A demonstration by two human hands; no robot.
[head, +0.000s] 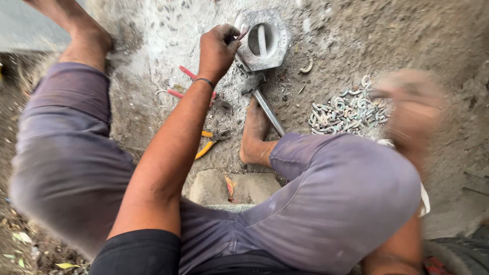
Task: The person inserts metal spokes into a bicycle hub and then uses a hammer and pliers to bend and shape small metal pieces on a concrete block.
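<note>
My left hand (218, 48) is clenched around a thin rod (241, 34) at the near-left rim of the grey metal block (272, 56), which lies on the dusty ground (153, 30) far from me and has a round hole in it. A hammer (257, 86) lies just near of the block, its handle running past my foot (254, 130). To the right, my right hand (410, 109) is blurred over a pile of bent metal hooks (338, 112); I cannot tell its grip. 2 pliers, red (186, 76) and yellow (209, 142), lie left.
</note>
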